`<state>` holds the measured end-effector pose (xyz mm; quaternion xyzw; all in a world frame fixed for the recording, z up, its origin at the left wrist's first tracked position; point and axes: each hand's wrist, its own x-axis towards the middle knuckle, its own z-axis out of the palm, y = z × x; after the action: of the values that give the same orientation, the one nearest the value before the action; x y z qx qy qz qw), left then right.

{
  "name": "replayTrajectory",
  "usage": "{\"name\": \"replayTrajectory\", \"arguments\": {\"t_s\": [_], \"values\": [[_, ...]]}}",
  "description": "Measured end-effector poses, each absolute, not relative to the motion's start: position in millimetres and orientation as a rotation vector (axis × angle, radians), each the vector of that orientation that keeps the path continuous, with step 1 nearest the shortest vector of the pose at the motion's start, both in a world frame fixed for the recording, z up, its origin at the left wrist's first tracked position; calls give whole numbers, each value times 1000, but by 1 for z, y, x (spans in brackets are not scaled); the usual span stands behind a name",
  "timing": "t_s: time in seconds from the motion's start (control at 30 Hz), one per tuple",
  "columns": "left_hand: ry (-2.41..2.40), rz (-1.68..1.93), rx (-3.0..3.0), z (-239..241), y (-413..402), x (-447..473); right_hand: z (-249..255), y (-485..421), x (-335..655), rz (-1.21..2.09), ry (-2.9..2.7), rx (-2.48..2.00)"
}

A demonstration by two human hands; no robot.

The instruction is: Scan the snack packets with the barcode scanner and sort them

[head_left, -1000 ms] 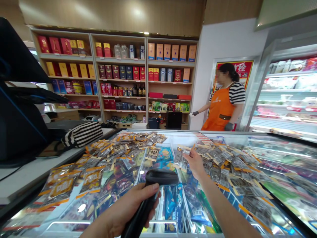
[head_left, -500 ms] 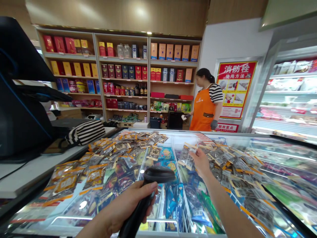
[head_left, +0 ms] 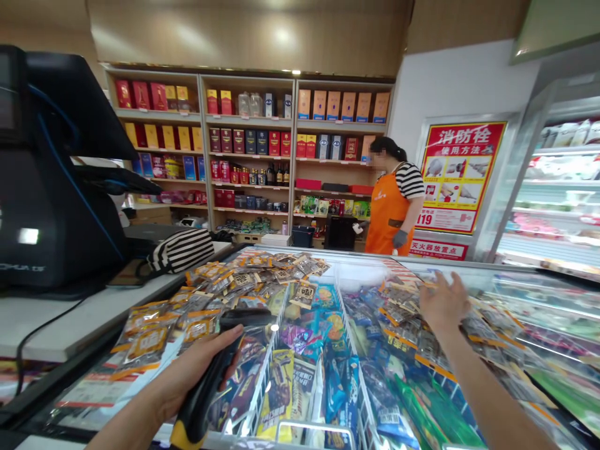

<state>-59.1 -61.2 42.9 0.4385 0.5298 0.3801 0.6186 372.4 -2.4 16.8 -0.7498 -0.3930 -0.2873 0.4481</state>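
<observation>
My left hand [head_left: 194, 369] is closed around a black barcode scanner [head_left: 220, 369] with a yellow base, held low over the glass lid of a chest freezer [head_left: 304, 265]. My right hand [head_left: 443, 303] reaches out over a pile of small snack packets [head_left: 422, 325] lying on the right side of the lid, fingers spread, holding nothing. Another heap of snack packets [head_left: 215, 294] with orange edges covers the left side of the lid. Ice-cream wrappers [head_left: 323, 369] show through the open middle of the freezer.
A black checkout terminal [head_left: 51, 181] stands on the white counter [head_left: 70, 325] at left, with a striped bag [head_left: 180, 250] behind it. A person in an orange apron [head_left: 391, 200] stands by shelves of boxed goods [head_left: 253, 137]. A glass fridge [head_left: 557, 187] is at right.
My right hand let go of the packet it held up and moved right over the pile. My left hand lowered the scanner to the left. The view swung left.
</observation>
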Motion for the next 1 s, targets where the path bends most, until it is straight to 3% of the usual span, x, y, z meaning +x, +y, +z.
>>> {"name": "replayTrajectory", "arguments": {"t_s": [0.17,0.3,0.67,0.9,1.0], "values": [[1215,845,989,38,-59,-66,-14,46,248,-174,-1887,-1581],[1286,921,955,38,-62,-70,-30,68,178,-40,-2115,-1555],[1178,858,1004,32,-63,-75,-24,37,216,-113,-1968,-1747],[1193,811,1052,43,-79,-38,-24,26,253,29,-1857,-1742],[1166,811,1081,49,-86,-26,-22,25,267,237,-1507,-1515]]}}
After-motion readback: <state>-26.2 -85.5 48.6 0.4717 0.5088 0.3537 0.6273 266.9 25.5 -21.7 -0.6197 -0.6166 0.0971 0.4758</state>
